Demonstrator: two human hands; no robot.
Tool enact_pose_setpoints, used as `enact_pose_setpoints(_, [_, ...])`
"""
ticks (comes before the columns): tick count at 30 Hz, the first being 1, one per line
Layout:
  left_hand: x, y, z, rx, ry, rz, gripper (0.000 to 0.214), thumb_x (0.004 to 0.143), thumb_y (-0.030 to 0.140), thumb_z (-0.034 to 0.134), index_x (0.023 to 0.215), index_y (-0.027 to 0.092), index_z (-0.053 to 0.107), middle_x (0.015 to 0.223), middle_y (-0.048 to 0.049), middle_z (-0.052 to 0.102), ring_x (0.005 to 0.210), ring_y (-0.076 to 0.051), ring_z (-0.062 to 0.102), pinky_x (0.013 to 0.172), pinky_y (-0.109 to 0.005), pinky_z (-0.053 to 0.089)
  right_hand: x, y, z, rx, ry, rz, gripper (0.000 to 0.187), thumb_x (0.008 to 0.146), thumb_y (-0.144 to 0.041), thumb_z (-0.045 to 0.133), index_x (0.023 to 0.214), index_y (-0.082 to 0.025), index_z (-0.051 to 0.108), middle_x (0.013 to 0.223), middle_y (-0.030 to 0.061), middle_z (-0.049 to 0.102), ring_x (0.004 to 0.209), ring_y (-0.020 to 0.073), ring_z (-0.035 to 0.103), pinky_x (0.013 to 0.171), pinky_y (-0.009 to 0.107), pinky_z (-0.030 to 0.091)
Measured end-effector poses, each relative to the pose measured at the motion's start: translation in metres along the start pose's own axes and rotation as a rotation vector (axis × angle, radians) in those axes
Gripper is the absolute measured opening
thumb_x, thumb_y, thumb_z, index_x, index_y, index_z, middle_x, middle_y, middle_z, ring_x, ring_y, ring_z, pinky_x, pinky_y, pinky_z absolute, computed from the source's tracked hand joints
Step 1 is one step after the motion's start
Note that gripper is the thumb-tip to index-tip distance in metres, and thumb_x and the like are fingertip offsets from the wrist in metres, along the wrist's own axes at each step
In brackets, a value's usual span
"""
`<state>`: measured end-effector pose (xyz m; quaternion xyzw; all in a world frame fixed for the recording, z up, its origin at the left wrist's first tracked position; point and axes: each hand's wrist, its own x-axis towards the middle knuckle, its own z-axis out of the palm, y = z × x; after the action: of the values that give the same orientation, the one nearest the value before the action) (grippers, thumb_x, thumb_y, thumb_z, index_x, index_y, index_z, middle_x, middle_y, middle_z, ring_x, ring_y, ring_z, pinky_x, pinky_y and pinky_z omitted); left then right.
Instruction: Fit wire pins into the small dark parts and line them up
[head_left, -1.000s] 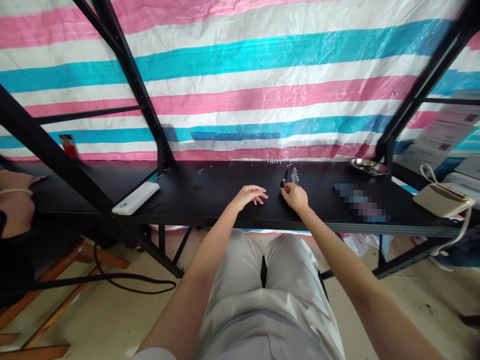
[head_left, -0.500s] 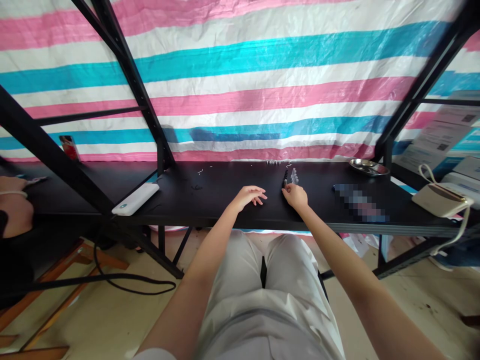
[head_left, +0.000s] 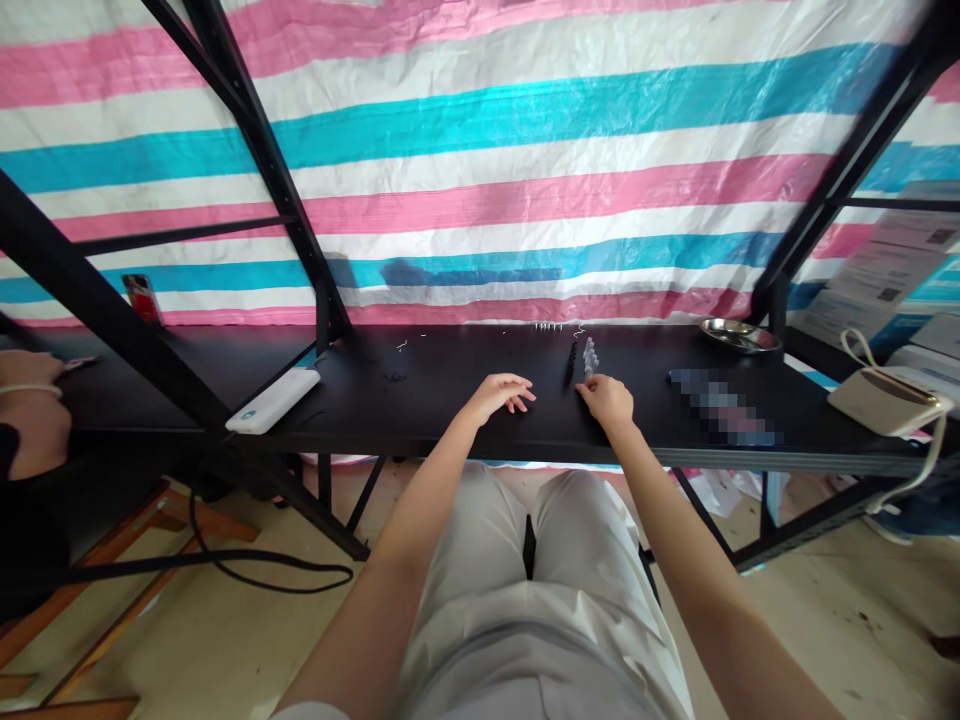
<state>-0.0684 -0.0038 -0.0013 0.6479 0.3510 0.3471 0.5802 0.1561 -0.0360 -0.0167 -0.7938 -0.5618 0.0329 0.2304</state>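
My left hand [head_left: 504,395] rests on the black table [head_left: 442,400], its fingers loosely stretched and apart, with nothing in it. To its right, my right hand [head_left: 606,398] has thumb and forefinger pinched together at the near end of a row of small clear pieces [head_left: 590,355]. What the pinch holds, if anything, is too small to make out. Just left of that row lies a row of small black pieces [head_left: 572,362]. A line of small silvery pieces [head_left: 548,327] sits at the table's back edge, with a thin curly white piece [head_left: 579,330] beside it.
A white power bank [head_left: 274,400] lies at the left by a black post. Thin black bits [head_left: 394,377] are left of centre. At the right are a round metal dish [head_left: 740,335], a blurred-out item [head_left: 724,407] and a cream bag [head_left: 885,398]. Another person's arm [head_left: 34,410] shows far left.
My right hand has shifted a little right, from the black row to the near end of the clear row, uncovering the black pieces. My left hand has stayed in place.
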Motion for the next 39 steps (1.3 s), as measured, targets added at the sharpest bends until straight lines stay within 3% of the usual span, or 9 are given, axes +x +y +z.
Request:
enact_pose_setpoints(7, [0.0, 0.0, 0.0, 0.001, -0.001, -0.005, 0.023, 0.076, 0.021, 0.059, 0.094, 0.007, 0.062, 0.086, -0.0157, 0.07, 0.057, -0.013, 0.064, 0.048, -0.02, 0.041, -0.002, 0.004, -0.003, -0.03, 0.039, 0.098, 0.027, 0.08, -0.043, 0.054, 0.089, -0.021, 0.068, 0.085, 0.0084, 0.067, 0.084, 0.0214, 0.063, 0.07, 0.029, 0.044])
enact_pose_setpoints(15, [0.001, -0.001, 0.002, 0.026, 0.005, 0.001, 0.022, 0.076, 0.021, 0.059, 0.093, 0.007, 0.061, 0.084, -0.0143, 0.07, 0.056, -0.012, 0.063, 0.048, -0.02, 0.041, 0.0, 0.005, -0.001, -0.041, 0.037, 0.104, 0.03, 0.08, -0.045, 0.054, 0.092, -0.02, 0.067, 0.088, 0.0102, 0.067, 0.086, 0.0225, 0.063, 0.071, 0.03, 0.044])
enact_pose_setpoints(24, [0.004, -0.003, 0.011, 0.239, 0.049, 0.03, 0.027, 0.076, 0.013, 0.051, 0.103, 0.01, 0.056, 0.081, -0.0085, 0.068, 0.055, -0.01, 0.06, 0.048, -0.02, 0.04, 0.001, 0.006, 0.0, -0.046, 0.026, 0.102, 0.032, 0.082, -0.045, 0.052, 0.095, -0.019, 0.065, 0.09, 0.0112, 0.067, 0.088, 0.0232, 0.063, 0.072, 0.03, 0.045])
enact_pose_setpoints(27, [0.003, -0.004, 0.017, 0.484, 0.081, 0.182, 0.036, 0.076, 0.015, 0.053, 0.112, 0.014, 0.052, 0.09, -0.0064, 0.067, 0.066, -0.011, 0.06, 0.065, -0.025, 0.046, 0.001, 0.006, -0.001, -0.046, 0.021, 0.105, 0.032, 0.082, -0.045, 0.052, 0.094, -0.019, 0.065, 0.09, 0.0108, 0.067, 0.088, 0.0233, 0.063, 0.072, 0.03, 0.045])
enact_pose_setpoints(30, [0.003, -0.005, 0.022, 0.787, 0.008, 0.359, 0.046, 0.077, 0.02, 0.055, 0.123, 0.019, 0.046, 0.107, -0.008, 0.063, 0.093, -0.017, 0.059, 0.088, -0.035, 0.042, 0.001, 0.006, -0.002, -0.046, 0.019, 0.103, 0.031, 0.082, -0.044, 0.052, 0.094, -0.019, 0.065, 0.09, 0.0107, 0.067, 0.088, 0.0231, 0.063, 0.072, 0.03, 0.044])
enact_pose_setpoints(34, [0.006, -0.007, 0.027, 1.035, -0.077, 0.393, 0.052, 0.085, 0.031, 0.046, 0.135, 0.022, 0.033, 0.132, -0.0115, 0.048, 0.122, -0.025, 0.041, 0.102, -0.048, 0.026, 0.001, 0.006, -0.003, -0.041, 0.011, 0.111, 0.031, 0.082, -0.045, 0.052, 0.094, -0.019, 0.065, 0.091, 0.0103, 0.067, 0.088, 0.0229, 0.063, 0.073, 0.03, 0.045])
enact_pose_setpoints(39, [0.022, -0.006, 0.035, 1.144, -0.1, 0.468, 0.056, 0.09, 0.033, 0.037, 0.142, 0.026, 0.019, 0.145, -0.0075, 0.032, 0.134, -0.023, 0.026, 0.109, -0.051, 0.009, 0.0, 0.007, -0.002, -0.039, 0.028, 0.099, 0.03, 0.082, -0.044, 0.051, 0.095, -0.02, 0.064, 0.091, 0.0101, 0.067, 0.088, 0.0226, 0.063, 0.073, 0.031, 0.045])
